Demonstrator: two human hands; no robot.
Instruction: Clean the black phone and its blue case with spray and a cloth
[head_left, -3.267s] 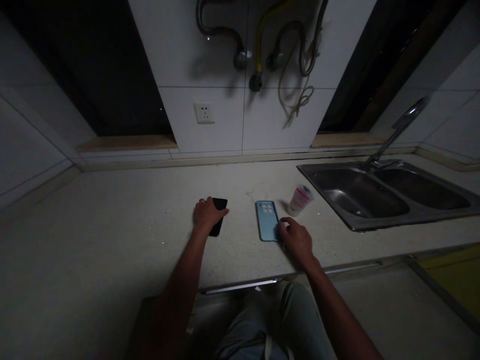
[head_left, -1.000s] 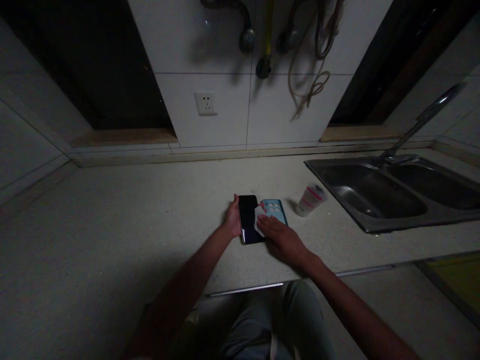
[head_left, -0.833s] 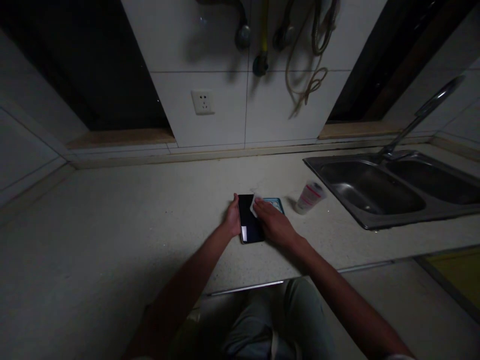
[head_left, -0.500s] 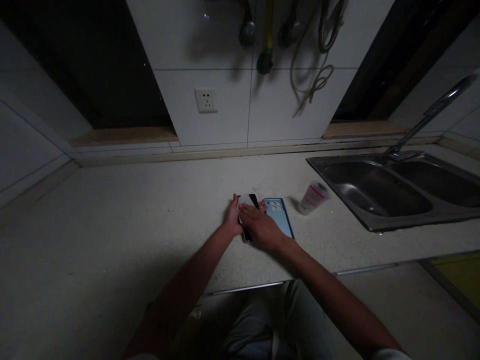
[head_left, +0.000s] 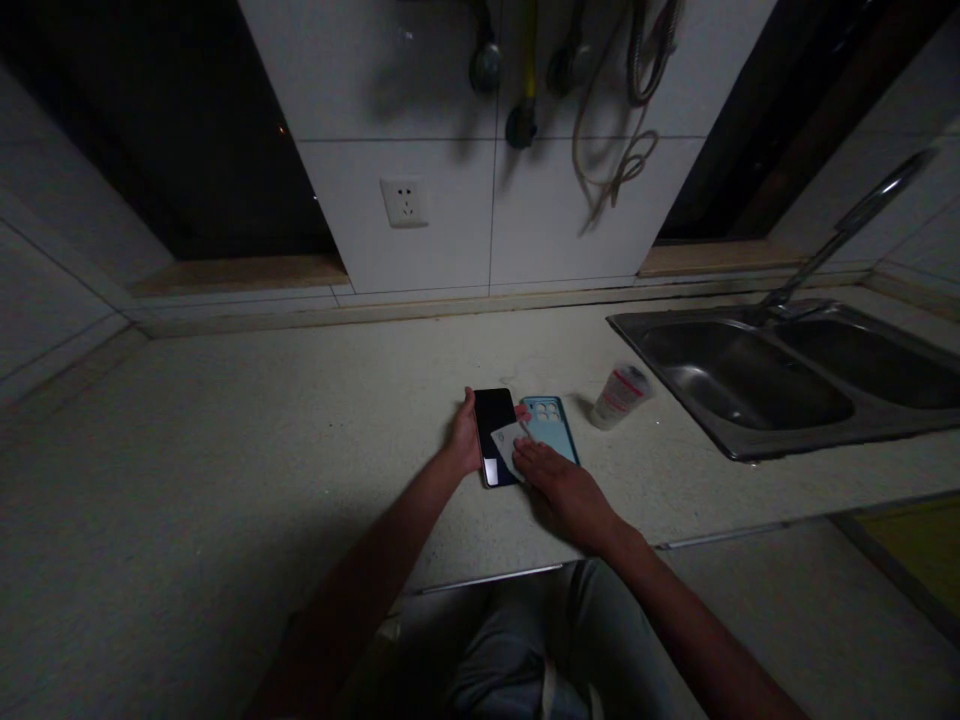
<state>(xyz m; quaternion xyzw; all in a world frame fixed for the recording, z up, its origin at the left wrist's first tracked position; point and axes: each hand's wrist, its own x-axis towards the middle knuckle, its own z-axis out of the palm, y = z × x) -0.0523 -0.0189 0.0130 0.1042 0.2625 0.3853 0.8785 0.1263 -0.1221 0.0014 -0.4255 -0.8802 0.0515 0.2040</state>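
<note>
Head view. Phone (head_left: 494, 406), over the counter (head_left: 262, 420) midway between front and back edges; left hand (head_left: 465, 442) grips both sides. Wipe (head_left: 505, 438) across it, held under the right hand's (head_left: 568, 492) close-set fingers. Risk: hard rubbing could twist the phone loose. Case (head_left: 553, 434), just right: phoneless. Cup (head_left: 620, 397) by the sink's (head_left: 787, 441) left edge: contents unclear.

Kitchen, dimly lit. Double-bowl steel sink (head_left: 739, 382) set into a long pale countertop (head_left: 300, 400), curved metal faucet (head_left: 847, 225) at its back edge — clearest cue. Wall behind is large white tiles (head_left: 420, 255) with a power socket (head_left: 405, 203), plus a yellow pipe (head_left: 530, 55) and a valve (head_left: 485, 68) up top. Dark window-like openings either side, tan sill (head_left: 247, 272) under the left one — home or shared kitchen, can't tell.
</note>
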